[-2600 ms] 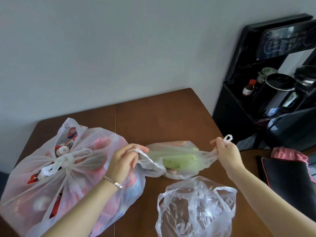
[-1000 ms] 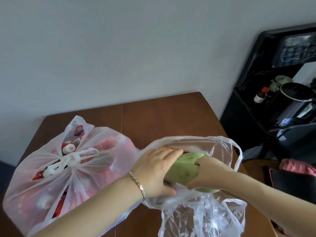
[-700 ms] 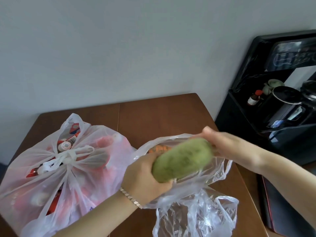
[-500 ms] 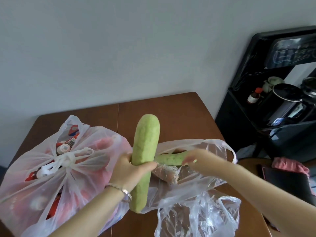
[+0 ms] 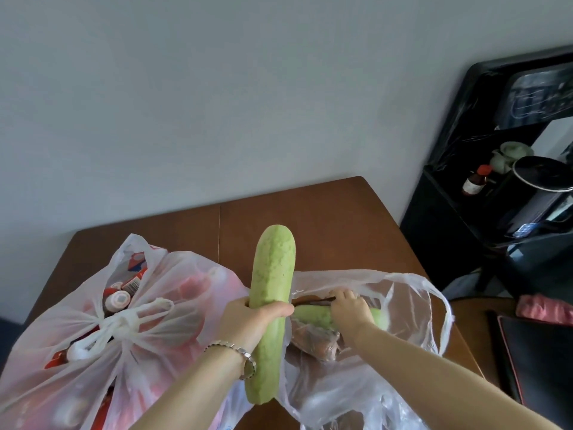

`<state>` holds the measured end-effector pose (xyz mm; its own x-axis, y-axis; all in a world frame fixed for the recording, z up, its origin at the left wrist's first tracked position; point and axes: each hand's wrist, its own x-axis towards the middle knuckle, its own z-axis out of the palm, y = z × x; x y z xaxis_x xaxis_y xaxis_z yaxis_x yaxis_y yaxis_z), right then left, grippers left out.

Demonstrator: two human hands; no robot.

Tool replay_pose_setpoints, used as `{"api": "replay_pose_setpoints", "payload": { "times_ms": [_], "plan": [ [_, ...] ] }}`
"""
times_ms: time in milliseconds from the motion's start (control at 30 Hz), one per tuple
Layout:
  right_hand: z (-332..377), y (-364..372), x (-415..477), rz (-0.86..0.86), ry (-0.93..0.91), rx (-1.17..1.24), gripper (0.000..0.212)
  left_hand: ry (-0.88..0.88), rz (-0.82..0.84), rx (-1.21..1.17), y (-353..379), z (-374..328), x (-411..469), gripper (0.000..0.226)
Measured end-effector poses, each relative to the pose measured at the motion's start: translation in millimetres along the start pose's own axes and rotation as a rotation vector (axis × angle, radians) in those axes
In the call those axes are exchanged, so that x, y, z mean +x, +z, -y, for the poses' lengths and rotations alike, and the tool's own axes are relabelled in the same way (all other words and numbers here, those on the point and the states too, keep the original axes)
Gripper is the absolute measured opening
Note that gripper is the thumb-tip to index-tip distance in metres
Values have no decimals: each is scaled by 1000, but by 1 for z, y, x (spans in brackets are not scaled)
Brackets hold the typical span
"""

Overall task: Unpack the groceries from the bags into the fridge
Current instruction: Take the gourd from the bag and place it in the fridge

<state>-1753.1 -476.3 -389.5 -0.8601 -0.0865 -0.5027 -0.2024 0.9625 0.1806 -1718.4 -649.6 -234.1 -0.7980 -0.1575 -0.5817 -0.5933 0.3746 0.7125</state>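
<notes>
My left hand (image 5: 248,321) grips a long pale green gourd (image 5: 273,274) around its middle and holds it upright above the table. My right hand (image 5: 350,308) reaches into the open clear plastic bag (image 5: 412,308) and closes on a second green gourd (image 5: 313,315) lying inside. A wrapped orange-brown item (image 5: 313,339), possibly carrots, lies under that gourd in the same bag. To the left, a knotted white bag (image 5: 102,336) full of red packets and small bottles rests on the brown wooden table (image 5: 325,225).
A crumpled empty clear bag (image 5: 347,408) lies at the table's near edge. A black rack (image 5: 496,169) with a kettle, a small bottle and cups stands to the right. A black chair with a pink cloth (image 5: 545,308) is at the lower right.
The bag was opened and my left hand lifted one gourd out and stood it upright. My right hand has since gone deeper into the bag onto the second gourd.
</notes>
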Motion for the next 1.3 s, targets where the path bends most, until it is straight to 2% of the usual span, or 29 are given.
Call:
{"api": "replay_pose_setpoints", "payload": {
  "times_ms": [100,233,300,400,467,533,567,600,667,733,867,1033,1300],
  "plan": [
    [-4,-23,-27,94,29,153,49,11,-26,-2,5,-2,-2,26],
    [-19,-84,-86,207,-33,630,35,66,-102,-15,7,-10,-9,28],
    [-31,-113,-110,237,-50,755,23,102,-131,-39,4,-15,-15,29],
    [-47,-134,-143,203,25,790,34,189,-125,-63,-5,-24,-28,37],
    [-53,-137,-164,146,62,685,44,258,-81,-62,-14,-29,-40,44],
    [-55,-137,-187,75,96,668,62,344,-40,-26,-23,-36,-52,38],
    [-56,-138,-200,41,116,698,68,394,-8,-5,-28,-39,-57,36],
    [-56,-137,-214,12,142,716,66,445,31,23,-31,-42,-63,36],
    [-54,-135,-244,-48,243,688,46,548,118,105,-34,-47,-73,33],
    [-52,-125,-272,-117,386,665,43,654,204,206,-31,-52,-84,25],
    [-55,-87,-338,-201,643,722,58,843,431,400,-3,-59,-126,24],
    [-49,-34,-469,-266,970,838,80,1081,712,533,65,-41,-218,23],
    [-14,68,-735,-211,1493,756,43,1510,1133,627,193,34,-430,31]
  ]
}}
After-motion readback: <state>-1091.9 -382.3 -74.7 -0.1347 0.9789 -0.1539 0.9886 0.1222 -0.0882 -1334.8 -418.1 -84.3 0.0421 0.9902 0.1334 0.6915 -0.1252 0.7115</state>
